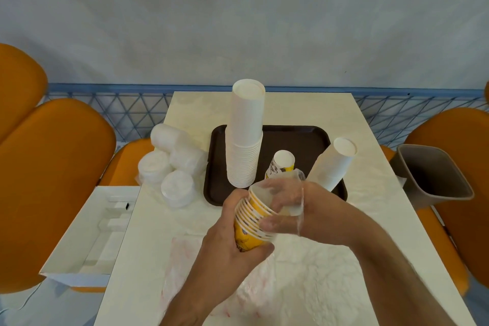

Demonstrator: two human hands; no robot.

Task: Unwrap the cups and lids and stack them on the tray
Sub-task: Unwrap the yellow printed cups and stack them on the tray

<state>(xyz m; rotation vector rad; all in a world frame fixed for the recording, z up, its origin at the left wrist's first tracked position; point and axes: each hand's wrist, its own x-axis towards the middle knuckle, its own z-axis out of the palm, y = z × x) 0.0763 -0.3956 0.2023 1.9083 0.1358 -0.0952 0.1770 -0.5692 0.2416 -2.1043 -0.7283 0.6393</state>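
The yellow cup stack, gripped by the left hand above the surface near the tray, could be spilled if the clear wrap, pinched by the right hand, were tugged sharply.

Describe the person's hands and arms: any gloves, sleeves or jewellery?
Both the left hand and the right hand are bare, with no gloves. Both forearms are uncovered as far as the picture's bottom edge, with no sleeve in view. No watch, ring or bracelet shows on either one.
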